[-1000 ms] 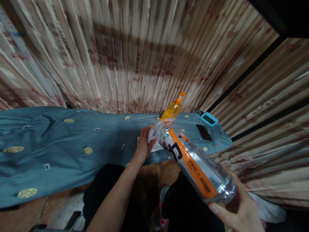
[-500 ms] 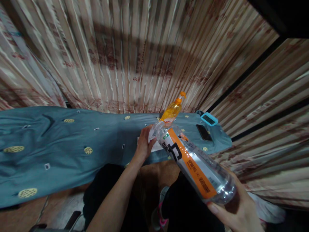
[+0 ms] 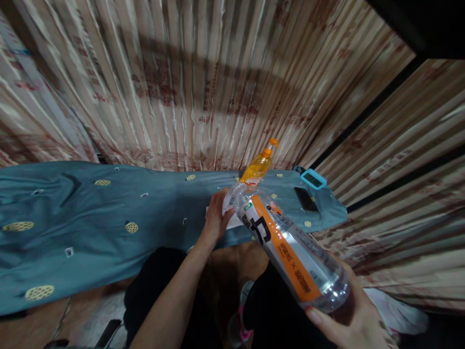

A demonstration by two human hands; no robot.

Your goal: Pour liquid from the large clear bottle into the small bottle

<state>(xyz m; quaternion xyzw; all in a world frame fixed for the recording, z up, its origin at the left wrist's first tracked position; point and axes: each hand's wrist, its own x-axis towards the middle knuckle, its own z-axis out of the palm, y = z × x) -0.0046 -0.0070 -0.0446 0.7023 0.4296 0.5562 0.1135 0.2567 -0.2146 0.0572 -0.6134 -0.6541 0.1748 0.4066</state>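
Observation:
A large clear plastic bottle point(image 3: 290, 247) with an orange and white label is tilted, its neck toward the bench and its base toward me. Around the base, my right hand point(image 3: 350, 310) is closed. My left hand point(image 3: 216, 215) grips a crumpled white tissue point(image 3: 228, 199) at the bottle's neck, partly covering the mouth. Whether a cap is on cannot be made out. Just behind the neck stands a pump bottle point(image 3: 257, 168) of yellow liquid with an orange pump head. Beneath my left hand lies a white sheet point(image 3: 235, 222), largely hidden.
The long bench has a blue-green cloth point(image 3: 98, 218) printed with pineapples. Toward its right end lie a dark phone point(image 3: 306, 199) and a blue-framed device point(image 3: 314, 179). A pleated curtain point(image 3: 203, 87) hangs behind, and dark bars run along the right side.
My right hand and the bottle's base have shifted slightly left and down. The bottle is rolled a little, and both hands keep their grip. The view has moved slightly.

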